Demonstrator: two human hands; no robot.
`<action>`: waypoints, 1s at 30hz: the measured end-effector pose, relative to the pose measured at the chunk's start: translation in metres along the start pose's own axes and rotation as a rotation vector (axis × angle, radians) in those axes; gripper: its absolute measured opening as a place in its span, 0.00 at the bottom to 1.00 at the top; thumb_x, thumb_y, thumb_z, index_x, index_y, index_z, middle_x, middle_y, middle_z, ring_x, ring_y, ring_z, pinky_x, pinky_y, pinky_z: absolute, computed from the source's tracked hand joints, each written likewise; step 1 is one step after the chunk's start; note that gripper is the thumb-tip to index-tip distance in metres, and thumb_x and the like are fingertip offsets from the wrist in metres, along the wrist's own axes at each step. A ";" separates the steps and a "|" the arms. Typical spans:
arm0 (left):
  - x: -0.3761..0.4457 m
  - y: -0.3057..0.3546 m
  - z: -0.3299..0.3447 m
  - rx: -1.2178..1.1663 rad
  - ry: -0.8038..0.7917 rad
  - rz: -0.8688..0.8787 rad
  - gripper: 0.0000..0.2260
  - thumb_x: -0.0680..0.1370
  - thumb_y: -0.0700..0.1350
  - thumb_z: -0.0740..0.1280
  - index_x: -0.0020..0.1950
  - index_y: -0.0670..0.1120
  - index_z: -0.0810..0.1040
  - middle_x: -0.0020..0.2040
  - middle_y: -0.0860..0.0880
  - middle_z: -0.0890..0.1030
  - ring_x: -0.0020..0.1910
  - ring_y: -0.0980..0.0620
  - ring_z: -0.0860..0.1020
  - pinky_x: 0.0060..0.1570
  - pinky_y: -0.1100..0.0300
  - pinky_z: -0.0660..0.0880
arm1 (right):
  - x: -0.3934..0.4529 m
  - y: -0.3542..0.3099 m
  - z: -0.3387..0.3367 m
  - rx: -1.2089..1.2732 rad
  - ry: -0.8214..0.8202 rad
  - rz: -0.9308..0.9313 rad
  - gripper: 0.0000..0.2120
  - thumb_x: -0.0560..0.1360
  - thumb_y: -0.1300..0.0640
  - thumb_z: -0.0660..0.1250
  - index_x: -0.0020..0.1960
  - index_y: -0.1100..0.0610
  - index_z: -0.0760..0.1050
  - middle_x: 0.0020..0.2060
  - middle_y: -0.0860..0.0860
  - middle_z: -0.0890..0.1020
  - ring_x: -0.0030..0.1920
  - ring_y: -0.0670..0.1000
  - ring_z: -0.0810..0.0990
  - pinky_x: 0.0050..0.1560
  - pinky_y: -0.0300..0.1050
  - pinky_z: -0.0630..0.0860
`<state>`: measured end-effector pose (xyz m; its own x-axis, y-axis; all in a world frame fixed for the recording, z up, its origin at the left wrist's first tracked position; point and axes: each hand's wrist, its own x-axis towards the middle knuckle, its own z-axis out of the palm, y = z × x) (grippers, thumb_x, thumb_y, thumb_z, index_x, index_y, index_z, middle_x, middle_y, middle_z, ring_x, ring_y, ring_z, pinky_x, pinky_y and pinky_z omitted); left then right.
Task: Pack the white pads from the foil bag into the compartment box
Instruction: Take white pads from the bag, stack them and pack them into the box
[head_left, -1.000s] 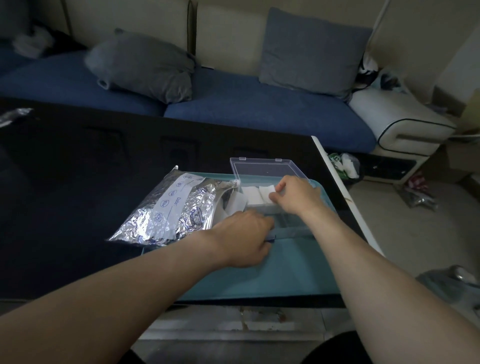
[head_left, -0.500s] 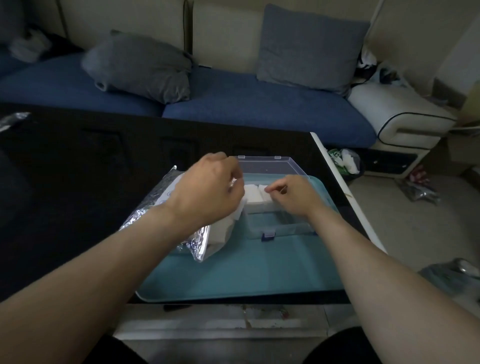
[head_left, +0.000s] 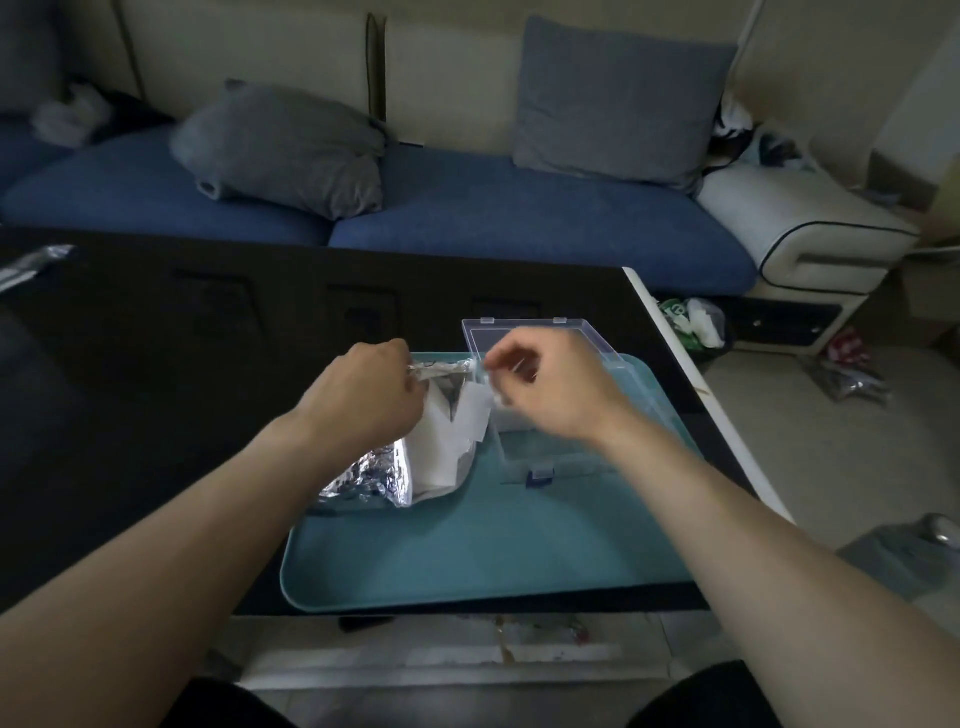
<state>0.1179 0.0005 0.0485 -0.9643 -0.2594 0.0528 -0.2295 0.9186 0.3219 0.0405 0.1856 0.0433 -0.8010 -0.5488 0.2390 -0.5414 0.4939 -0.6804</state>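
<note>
The foil bag (head_left: 366, 475) is lifted by its mouth above the teal tray (head_left: 467, 551), its lower end still on the tray. My left hand (head_left: 371, 397) grips the left side of the bag's mouth. My right hand (head_left: 545, 387) pinches the right side of the mouth. White pads (head_left: 447, 441) show in the opened mouth and hang out of it. The clear compartment box (head_left: 540, 457) stands on the tray just right of the bag, its lid (head_left: 524, 332) raised behind my right hand. My right hand hides most of the box's inside.
The tray lies on a black table (head_left: 156, 364) whose right edge (head_left: 701, 389) runs close by. A blue sofa (head_left: 519, 208) with grey cushions stands behind. Another piece of foil (head_left: 31, 262) lies at the table's far left. Bags litter the floor at right.
My left hand left the box front, took the bag's mouth and raised it. My right hand came off the pads in the box and now pinches the bag's other side.
</note>
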 end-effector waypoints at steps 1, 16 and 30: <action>0.001 -0.001 0.001 -0.007 0.011 -0.012 0.12 0.80 0.45 0.60 0.60 0.43 0.75 0.53 0.41 0.80 0.45 0.41 0.77 0.44 0.52 0.74 | -0.006 -0.008 0.006 0.001 -0.130 0.005 0.08 0.75 0.61 0.73 0.54 0.55 0.81 0.42 0.41 0.80 0.37 0.37 0.78 0.42 0.30 0.72; 0.005 -0.012 0.005 -0.131 0.030 -0.052 0.11 0.81 0.44 0.57 0.52 0.42 0.78 0.49 0.40 0.81 0.47 0.37 0.78 0.45 0.51 0.74 | -0.015 -0.015 0.064 -0.068 -0.227 0.139 0.33 0.73 0.49 0.76 0.72 0.56 0.67 0.62 0.53 0.78 0.62 0.53 0.75 0.50 0.40 0.66; 0.008 -0.013 0.006 -0.253 0.004 -0.090 0.11 0.82 0.45 0.58 0.52 0.42 0.77 0.47 0.41 0.81 0.45 0.39 0.79 0.48 0.48 0.78 | -0.014 -0.017 0.061 0.055 -0.085 0.165 0.11 0.71 0.52 0.77 0.48 0.51 0.77 0.39 0.43 0.77 0.39 0.44 0.75 0.40 0.38 0.67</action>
<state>0.1126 -0.0114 0.0389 -0.9408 -0.3384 0.0172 -0.2735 0.7884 0.5511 0.0770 0.1438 0.0091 -0.8521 -0.5196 0.0634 -0.3878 0.5453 -0.7432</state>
